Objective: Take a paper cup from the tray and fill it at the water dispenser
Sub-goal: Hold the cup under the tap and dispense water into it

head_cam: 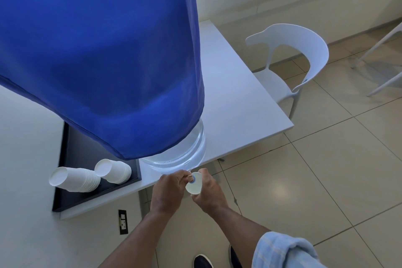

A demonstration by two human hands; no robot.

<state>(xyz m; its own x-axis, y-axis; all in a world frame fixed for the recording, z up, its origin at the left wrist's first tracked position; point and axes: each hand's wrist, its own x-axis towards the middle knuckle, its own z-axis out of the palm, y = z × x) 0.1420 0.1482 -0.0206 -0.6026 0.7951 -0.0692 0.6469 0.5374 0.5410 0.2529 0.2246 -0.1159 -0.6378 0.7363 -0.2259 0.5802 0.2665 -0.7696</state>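
Under the tap [192, 179] at the table edge [239, 137], your right hand [206, 193] gripped the paper cup [193, 188] while your left hand [168, 189] pinched the lever. With the cup hanging over open floor, any tilt or overfill risked a spill.

Both forearms are extended forward, bare. The left hand [167, 189] is curled, its fingers pinched together at the tips. The right hand [206, 191] is closed in a grip, its sleeve rolled up.
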